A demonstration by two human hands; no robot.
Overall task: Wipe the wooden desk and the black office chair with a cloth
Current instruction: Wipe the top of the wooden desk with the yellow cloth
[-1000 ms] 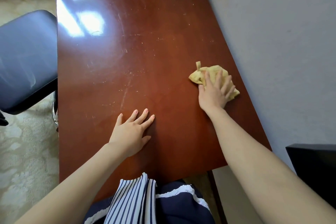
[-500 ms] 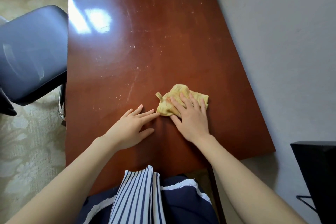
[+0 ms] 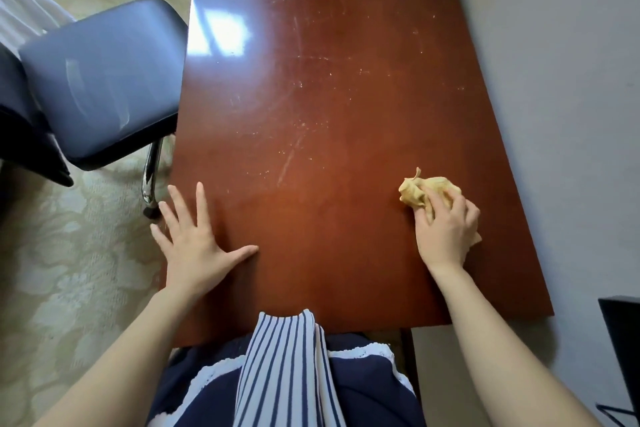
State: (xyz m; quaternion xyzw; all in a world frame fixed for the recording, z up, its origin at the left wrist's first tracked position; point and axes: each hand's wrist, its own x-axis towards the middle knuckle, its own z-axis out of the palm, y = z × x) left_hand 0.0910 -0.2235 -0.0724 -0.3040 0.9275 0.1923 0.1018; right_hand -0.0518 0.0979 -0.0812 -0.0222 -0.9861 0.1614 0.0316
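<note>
Right hand (image 3: 446,232) sits at about 4 o'clock on the wooden desk (image 3: 311,97), near the wall-side edge, fingers curled down over a bunched yellow cloth (image 3: 420,192) and pressing it into the top; most of the wad pokes out toward 11 o'clock from the fingertips, a small flap shows behind the palm. Left hand (image 3: 194,246) lies flat at roughly 8 o'clock on the desk's left edge, fingers straight and spread, gripping nothing, likely bracing. Black office chair (image 3: 100,80) stands at 9–10 o'clock just beside the desk's left edge, seat pad facing up, untouched. My read: cloth is light, soft, fully limp, so it will roll or bunch under a push rather than slide flat; better held with a broad palm over the middle, edges tucked under the fingers. Lacquered top looks glossy and slick, with fine scratches and specks around centre to 12 o'clock, so far half probably not wiped yet. Chair comes afterwards.
</note>
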